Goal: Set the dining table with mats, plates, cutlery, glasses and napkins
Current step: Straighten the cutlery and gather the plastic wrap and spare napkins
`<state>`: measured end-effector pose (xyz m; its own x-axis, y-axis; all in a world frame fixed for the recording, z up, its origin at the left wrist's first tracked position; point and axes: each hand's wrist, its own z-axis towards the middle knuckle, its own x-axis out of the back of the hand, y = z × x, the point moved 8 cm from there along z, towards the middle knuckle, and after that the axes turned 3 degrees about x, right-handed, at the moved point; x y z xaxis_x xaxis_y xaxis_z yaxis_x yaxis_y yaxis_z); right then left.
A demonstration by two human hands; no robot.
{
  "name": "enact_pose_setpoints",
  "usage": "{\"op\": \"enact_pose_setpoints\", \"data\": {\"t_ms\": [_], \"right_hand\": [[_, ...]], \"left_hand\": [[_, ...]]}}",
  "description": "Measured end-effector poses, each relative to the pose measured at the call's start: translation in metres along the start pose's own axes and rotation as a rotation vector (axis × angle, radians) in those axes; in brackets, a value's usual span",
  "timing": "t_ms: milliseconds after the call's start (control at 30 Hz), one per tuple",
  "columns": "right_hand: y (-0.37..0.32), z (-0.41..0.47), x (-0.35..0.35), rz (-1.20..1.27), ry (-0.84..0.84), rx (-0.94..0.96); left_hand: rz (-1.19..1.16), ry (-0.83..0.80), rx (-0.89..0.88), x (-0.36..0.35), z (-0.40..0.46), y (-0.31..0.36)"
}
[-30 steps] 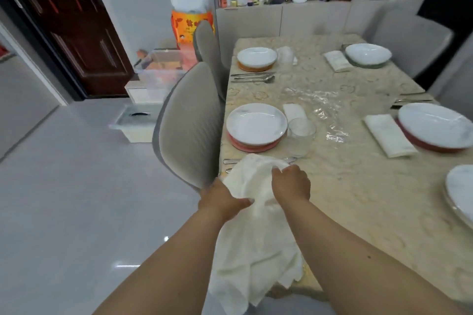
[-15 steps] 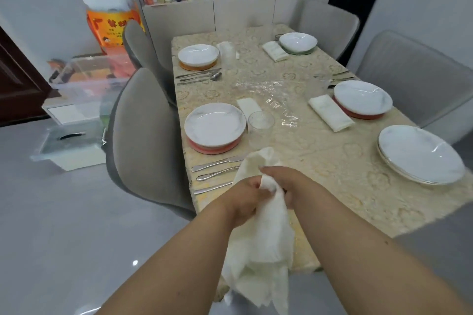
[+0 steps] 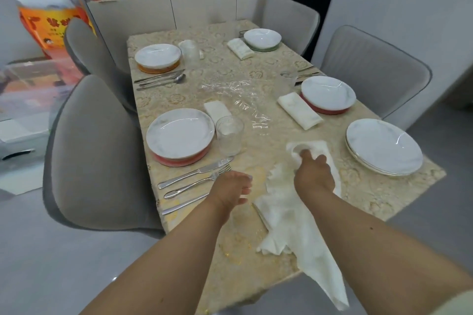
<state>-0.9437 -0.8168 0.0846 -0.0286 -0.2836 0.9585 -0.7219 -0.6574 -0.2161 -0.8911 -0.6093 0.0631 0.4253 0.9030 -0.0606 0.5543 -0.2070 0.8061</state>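
The loose white napkin [image 3: 294, 215] is now down on the table [image 3: 256, 250], lower centre of the frame, spread crumpled with its tail hanging off the near edge at lower right; half a second ago both hands held it bunched up in the air above that edge. The right hand [image 3: 314, 174] grips the napkin's far end, fingers curled into the cloth, at centre right. The left hand [image 3: 231, 188] has let go and sits just left of the napkin, fingers loosely curled, holding nothing, close to the cutlery [image 3: 194, 181] of the near-left setting. Meaning: the napkin has landed but is not folded, so it probably still needs folding like the folded napkin [image 3: 299, 110] beside the right-side plate [image 3: 328, 94]. The stacked plates [image 3: 384, 147] at centre right have no mat visible under them, no cutlery, no glass, so that setting looks unfinished. The near-left plate [image 3: 180, 133], glass [image 3: 229, 134] and the far settings look unchanged; the camera has swung right against a second ago.
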Motion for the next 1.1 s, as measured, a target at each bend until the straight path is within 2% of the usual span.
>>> {"op": "enact_pose_setpoints", "data": {"t_ms": [67, 167, 267, 367, 500, 800, 933, 1100], "right_hand": [[-0.003, 0.001, -0.011, -0.131, -0.074, 0.009], [-0.037, 0.0, 0.008, -0.201, 0.131, 0.08], [-0.088, -0.004, 0.026, -0.093, 0.29, 0.166], [-0.138, -0.01, 0.032, 0.075, 0.353, 0.232], [-0.201, -0.023, 0.024, 0.148, 0.359, 0.253], [-0.287, -0.065, -0.015, 0.256, 0.263, -0.006], [-0.294, -0.075, -0.038, 0.338, 0.215, -0.126], [-0.282, -0.068, -0.061, 0.436, 0.186, -0.32]], "left_hand": [[0.098, -0.001, -0.005, 0.002, 0.006, 0.009], [0.161, -0.006, -0.036, 0.013, 0.01, 0.034], [0.277, 0.062, -0.121, 0.044, 0.007, 0.072], [0.407, 0.083, -0.169, 0.08, 0.003, 0.109], [0.511, 0.103, -0.225, 0.138, -0.006, 0.155], [0.623, 0.03, -0.247, 0.255, -0.007, 0.186], [0.606, -0.055, -0.219, 0.277, 0.017, 0.185], [0.737, -0.12, -0.201, 0.279, 0.064, 0.191]]}}
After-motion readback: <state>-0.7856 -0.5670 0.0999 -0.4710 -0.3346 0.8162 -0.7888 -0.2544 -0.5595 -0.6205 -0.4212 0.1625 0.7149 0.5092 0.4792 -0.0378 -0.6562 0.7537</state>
